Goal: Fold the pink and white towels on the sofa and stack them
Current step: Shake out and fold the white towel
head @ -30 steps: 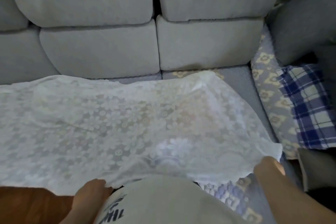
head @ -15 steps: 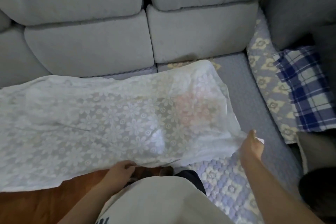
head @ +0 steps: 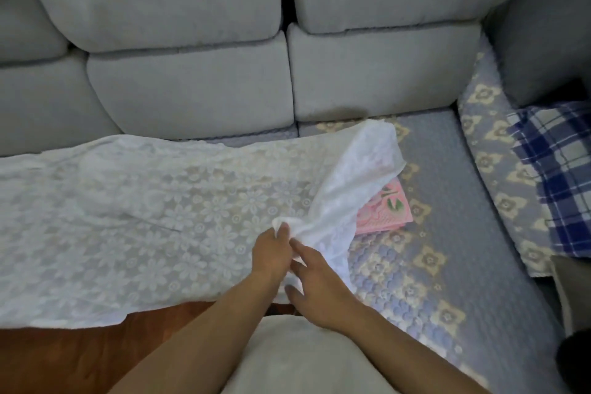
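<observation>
A white lace towel [head: 134, 217] with a flower pattern lies spread across the sofa seat, its left part flat. Its right end is lifted and bunched toward the middle. My left hand [head: 271, 254] pinches the gathered white corner at the towel's near edge. My right hand [head: 315, 278] lies just beside it, fingers extended and touching the same bunched cloth. A folded pink towel [head: 388, 211] with a leaf print peeks out from under the lifted white end, flat on the seat cover.
Grey back cushions [head: 192, 89] line the far side. A blue quilted flower-pattern cover [head: 447, 208] spreads over the seat. A blue and white plaid cloth [head: 556, 169] lies at the right by the armrest. Wooden floor [head: 64, 358] shows at the lower left.
My right hand has carried the towel's right end leftward to meet my left hand in the middle. That uncovered the pink towel beneath. The camera has tilted down and closer.
</observation>
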`<state>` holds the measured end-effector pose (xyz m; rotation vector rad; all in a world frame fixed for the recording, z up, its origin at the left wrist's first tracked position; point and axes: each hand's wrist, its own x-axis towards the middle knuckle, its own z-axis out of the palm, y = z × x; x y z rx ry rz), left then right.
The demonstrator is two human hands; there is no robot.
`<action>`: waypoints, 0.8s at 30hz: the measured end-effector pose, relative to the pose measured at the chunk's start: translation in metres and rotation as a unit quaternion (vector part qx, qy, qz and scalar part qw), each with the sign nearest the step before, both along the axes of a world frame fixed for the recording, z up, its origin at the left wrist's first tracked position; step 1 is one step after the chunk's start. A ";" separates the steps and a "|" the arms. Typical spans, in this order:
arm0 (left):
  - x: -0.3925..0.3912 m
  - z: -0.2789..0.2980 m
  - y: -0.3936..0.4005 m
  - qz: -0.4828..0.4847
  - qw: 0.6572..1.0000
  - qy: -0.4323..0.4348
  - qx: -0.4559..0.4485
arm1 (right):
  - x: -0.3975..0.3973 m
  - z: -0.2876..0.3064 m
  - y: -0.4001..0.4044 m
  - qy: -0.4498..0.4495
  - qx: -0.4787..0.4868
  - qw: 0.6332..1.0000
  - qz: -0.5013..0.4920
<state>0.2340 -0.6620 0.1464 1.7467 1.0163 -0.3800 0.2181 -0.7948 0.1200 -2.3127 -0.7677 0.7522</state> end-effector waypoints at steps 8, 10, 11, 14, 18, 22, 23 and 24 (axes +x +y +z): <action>-0.059 0.031 0.068 -0.030 0.999 -0.044 -0.006 | 0.016 0.047 0.067 0.482 0.177 0.769 -0.381; -0.077 0.029 0.080 -0.072 0.993 -0.093 0.005 | 0.022 0.056 0.094 0.470 0.164 0.778 -0.382; -0.083 0.030 0.088 -0.099 0.990 -0.092 0.034 | 0.023 0.059 0.107 0.451 0.134 0.798 -0.377; -0.102 0.025 0.124 -0.207 0.959 -0.109 0.159 | 0.017 0.065 0.148 0.437 0.031 0.832 -0.342; -0.131 0.012 0.184 -0.300 0.920 -0.165 0.190 | -0.012 0.067 0.200 0.448 -0.004 0.829 -0.334; -0.165 -0.003 0.269 -0.355 0.896 -0.185 0.191 | -0.062 0.061 0.261 0.439 -0.003 0.791 -0.427; -0.172 -0.003 0.288 -0.358 0.894 -0.200 0.182 | -0.074 0.060 0.276 0.426 -0.006 0.788 -0.445; -0.179 0.000 0.306 -0.360 0.890 -0.213 0.180 | -0.082 0.061 0.290 0.401 -0.016 0.798 -0.450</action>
